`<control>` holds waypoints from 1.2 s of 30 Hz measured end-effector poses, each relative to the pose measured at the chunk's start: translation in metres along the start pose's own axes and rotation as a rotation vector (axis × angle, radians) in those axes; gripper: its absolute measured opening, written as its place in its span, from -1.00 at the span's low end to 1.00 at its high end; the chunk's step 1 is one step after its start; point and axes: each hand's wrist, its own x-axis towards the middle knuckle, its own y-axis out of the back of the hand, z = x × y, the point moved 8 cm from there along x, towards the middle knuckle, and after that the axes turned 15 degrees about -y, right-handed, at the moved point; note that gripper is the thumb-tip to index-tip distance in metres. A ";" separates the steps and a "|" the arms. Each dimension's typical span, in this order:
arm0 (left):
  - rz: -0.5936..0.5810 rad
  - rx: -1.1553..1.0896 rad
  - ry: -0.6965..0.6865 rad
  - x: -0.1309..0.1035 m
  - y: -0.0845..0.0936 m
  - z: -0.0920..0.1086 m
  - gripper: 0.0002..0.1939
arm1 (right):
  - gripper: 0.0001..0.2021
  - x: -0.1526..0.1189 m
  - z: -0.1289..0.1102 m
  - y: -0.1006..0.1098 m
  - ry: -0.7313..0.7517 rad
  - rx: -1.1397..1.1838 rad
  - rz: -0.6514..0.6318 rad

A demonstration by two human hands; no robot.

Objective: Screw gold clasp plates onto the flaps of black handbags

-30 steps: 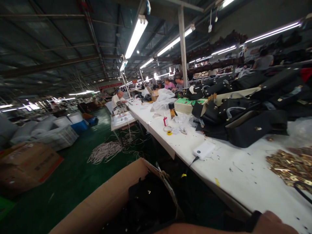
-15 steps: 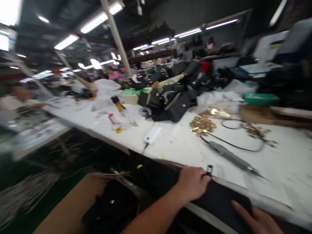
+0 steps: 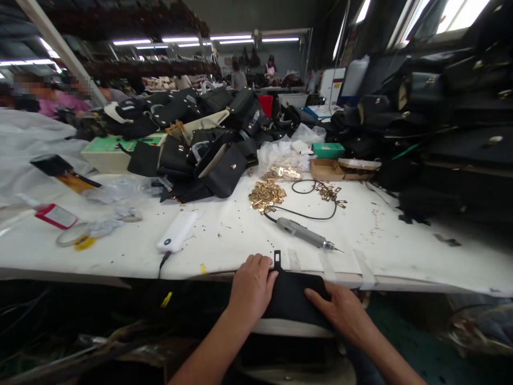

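A black bag (image 3: 294, 297) with a pale edge lies at the table's front edge, partly below it. At its top left a short black tab with a slot sticks up. My left hand (image 3: 252, 286) grips the bag's left side, close to the tab. On the right side, my right hand (image 3: 342, 307) holds the bag with the thumb on top and the other fingers hidden beneath. Just beyond the bag lies a grey electric screwdriver (image 3: 300, 232) with a black cord, its bit pointing right. A pile of gold metal fittings (image 3: 266, 195) sits behind the screwdriver.
Black bags (image 3: 224, 166) are heaped at the back, with more stacked at right (image 3: 457, 139). A white power bank (image 3: 177, 231) with a cable lies left of centre. A cardboard box (image 3: 326, 170) and more gold fittings (image 3: 328, 191) are farther back. Several people work in the background.
My view has swung right, toward the table's middle. Both hands keep hold of the black bag, which now shows more centrally. The open carton of black items at lower left has left clear view.
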 end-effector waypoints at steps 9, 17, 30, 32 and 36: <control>0.066 -0.107 -0.043 0.006 -0.002 -0.017 -0.83 | -0.65 0.022 -0.027 0.034 0.086 -0.376 0.205; 0.135 -0.346 0.097 0.012 -0.011 -0.043 -0.95 | -0.80 0.083 -0.138 0.084 0.351 0.012 0.263; 0.197 -0.379 0.135 0.010 -0.014 -0.048 -0.95 | -0.84 0.233 -0.191 0.019 0.131 -0.259 0.172; 0.200 -0.379 0.128 0.010 -0.015 -0.049 -0.95 | -0.82 0.235 -0.190 0.016 0.126 -0.282 0.175; 0.210 -0.382 0.120 0.010 -0.017 -0.049 -0.95 | -0.84 0.234 -0.190 0.013 0.128 -0.310 0.181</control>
